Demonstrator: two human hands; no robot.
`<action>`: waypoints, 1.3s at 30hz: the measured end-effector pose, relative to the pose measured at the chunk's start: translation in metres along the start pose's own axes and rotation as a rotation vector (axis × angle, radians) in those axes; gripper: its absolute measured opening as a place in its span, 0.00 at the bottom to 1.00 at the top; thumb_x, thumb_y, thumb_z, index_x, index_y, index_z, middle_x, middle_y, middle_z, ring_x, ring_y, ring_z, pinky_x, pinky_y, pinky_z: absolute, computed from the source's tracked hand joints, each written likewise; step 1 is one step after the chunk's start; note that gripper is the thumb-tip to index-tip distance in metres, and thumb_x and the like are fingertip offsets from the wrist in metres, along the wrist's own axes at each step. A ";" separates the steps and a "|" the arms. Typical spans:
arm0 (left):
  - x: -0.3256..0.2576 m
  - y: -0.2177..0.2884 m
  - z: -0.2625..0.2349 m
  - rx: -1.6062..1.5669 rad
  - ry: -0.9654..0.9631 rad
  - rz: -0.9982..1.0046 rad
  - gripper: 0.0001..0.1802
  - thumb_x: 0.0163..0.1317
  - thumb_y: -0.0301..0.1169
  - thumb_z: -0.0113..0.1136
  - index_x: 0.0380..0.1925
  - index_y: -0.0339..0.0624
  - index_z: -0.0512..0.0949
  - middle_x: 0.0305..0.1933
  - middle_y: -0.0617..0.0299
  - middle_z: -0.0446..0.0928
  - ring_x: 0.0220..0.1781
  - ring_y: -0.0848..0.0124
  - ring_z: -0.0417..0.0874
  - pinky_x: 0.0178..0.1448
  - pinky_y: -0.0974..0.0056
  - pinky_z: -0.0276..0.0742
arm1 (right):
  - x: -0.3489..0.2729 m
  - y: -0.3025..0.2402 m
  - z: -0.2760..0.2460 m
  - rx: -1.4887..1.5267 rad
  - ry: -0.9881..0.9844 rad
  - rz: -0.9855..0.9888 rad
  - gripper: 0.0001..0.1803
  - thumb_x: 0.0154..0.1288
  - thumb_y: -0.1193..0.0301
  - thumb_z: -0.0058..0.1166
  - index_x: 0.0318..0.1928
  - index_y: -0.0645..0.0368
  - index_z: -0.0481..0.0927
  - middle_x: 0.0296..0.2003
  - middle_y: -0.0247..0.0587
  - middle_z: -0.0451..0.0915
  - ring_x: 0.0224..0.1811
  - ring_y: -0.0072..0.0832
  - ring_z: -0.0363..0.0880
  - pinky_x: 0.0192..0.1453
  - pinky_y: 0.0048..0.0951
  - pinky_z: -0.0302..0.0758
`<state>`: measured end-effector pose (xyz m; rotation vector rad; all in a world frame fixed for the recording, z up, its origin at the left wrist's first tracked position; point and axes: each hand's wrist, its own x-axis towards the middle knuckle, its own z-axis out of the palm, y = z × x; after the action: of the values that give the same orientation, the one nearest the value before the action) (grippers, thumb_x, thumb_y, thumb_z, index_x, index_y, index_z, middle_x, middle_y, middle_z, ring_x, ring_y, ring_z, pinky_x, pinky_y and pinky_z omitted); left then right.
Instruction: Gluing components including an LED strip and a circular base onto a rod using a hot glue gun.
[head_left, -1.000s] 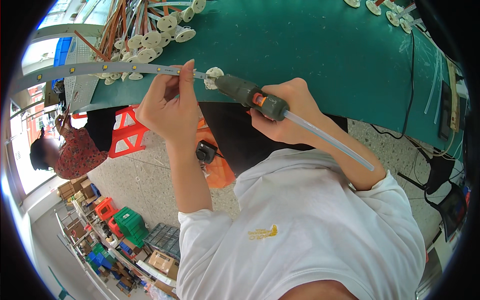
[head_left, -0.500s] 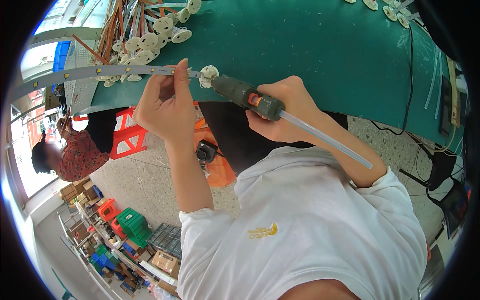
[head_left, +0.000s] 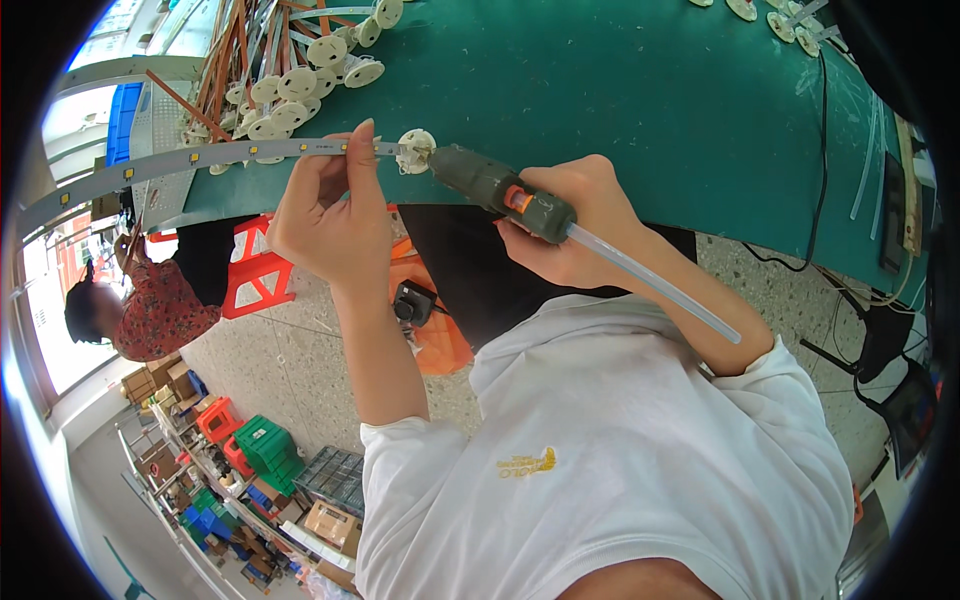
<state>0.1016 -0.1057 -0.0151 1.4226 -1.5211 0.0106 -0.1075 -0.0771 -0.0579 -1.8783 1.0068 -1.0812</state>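
Between thumb and fingers, my left hand (head_left: 332, 215) pinches a white LED strip (head_left: 240, 152) dotted with small yellow chips. The strip arcs away to the left. At its right end sits a round cream-coloured plastic cap (head_left: 415, 140), just above the green table. My right hand (head_left: 580, 225) is wrapped round a dark green hot glue gun (head_left: 475, 178) whose tip points left at the cap, at its right edge. Whether the tip touches the cap I cannot tell. A clear glue stick (head_left: 660, 287) juts from the gun's rear end.
A pile of strips with round caps (head_left: 297, 83) lies at the table's far left. More capped strips (head_left: 806, 38) and a black cable (head_left: 822, 150) are at the right on the green table (head_left: 600, 80). A seated person (head_left: 165, 310) is at the left, near a red stool (head_left: 258, 270).
The glue gun has shifted slightly right and its tip is a little farther from the cap's middle. The strip's left part has dipped slightly. My left hand has barely moved.
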 end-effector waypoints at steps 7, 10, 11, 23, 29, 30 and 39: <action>-0.001 0.004 -0.003 -0.034 0.003 0.006 0.08 0.59 0.26 0.75 0.28 0.33 0.85 0.24 0.60 0.86 0.24 0.76 0.87 0.31 0.74 0.81 | 0.002 -0.002 -0.001 0.014 -0.010 0.034 0.09 0.48 0.72 0.68 0.23 0.59 0.78 0.16 0.43 0.77 0.17 0.42 0.77 0.23 0.33 0.72; -0.001 0.008 -0.003 -0.047 0.005 -0.018 0.07 0.59 0.26 0.75 0.29 0.33 0.86 0.24 0.60 0.86 0.24 0.76 0.87 0.31 0.74 0.81 | 0.002 -0.002 0.001 -0.013 0.007 0.037 0.09 0.49 0.72 0.67 0.22 0.60 0.78 0.16 0.44 0.76 0.17 0.42 0.77 0.23 0.33 0.72; -0.002 0.009 -0.002 -0.069 0.016 -0.041 0.07 0.59 0.26 0.75 0.29 0.33 0.86 0.24 0.60 0.86 0.24 0.76 0.87 0.31 0.74 0.81 | 0.003 -0.002 0.002 -0.015 0.008 0.039 0.09 0.49 0.72 0.67 0.22 0.60 0.78 0.16 0.44 0.76 0.17 0.42 0.77 0.23 0.33 0.72; -0.012 -0.001 0.010 0.119 -0.051 0.074 0.06 0.58 0.26 0.75 0.28 0.35 0.86 0.23 0.63 0.85 0.23 0.77 0.85 0.30 0.74 0.79 | 0.009 -0.009 -0.006 0.108 -0.065 0.229 0.09 0.51 0.75 0.64 0.23 0.64 0.76 0.15 0.45 0.74 0.17 0.42 0.72 0.24 0.34 0.70; -0.007 0.001 0.011 0.060 -0.043 0.100 0.06 0.57 0.25 0.75 0.28 0.35 0.86 0.24 0.62 0.85 0.22 0.77 0.84 0.28 0.74 0.77 | 0.008 -0.005 -0.003 0.117 0.014 0.194 0.08 0.51 0.75 0.64 0.24 0.63 0.77 0.16 0.47 0.74 0.17 0.43 0.72 0.24 0.34 0.69; -0.006 0.002 0.010 0.063 -0.043 0.103 0.06 0.57 0.25 0.75 0.28 0.35 0.86 0.24 0.62 0.85 0.22 0.77 0.84 0.28 0.74 0.77 | 0.008 -0.005 -0.003 0.109 0.012 0.192 0.08 0.51 0.75 0.64 0.24 0.63 0.77 0.16 0.47 0.73 0.17 0.43 0.71 0.23 0.34 0.69; -0.009 0.005 0.005 0.063 -0.084 0.213 0.05 0.55 0.22 0.76 0.29 0.34 0.86 0.26 0.60 0.86 0.23 0.75 0.84 0.30 0.72 0.76 | 0.006 -0.003 -0.008 0.171 0.041 0.192 0.07 0.54 0.75 0.63 0.27 0.64 0.78 0.16 0.42 0.74 0.17 0.33 0.74 0.24 0.32 0.70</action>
<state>0.0928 -0.1005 -0.0206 1.3182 -1.7495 0.1309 -0.1116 -0.0826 -0.0506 -1.5947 1.0604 -1.0602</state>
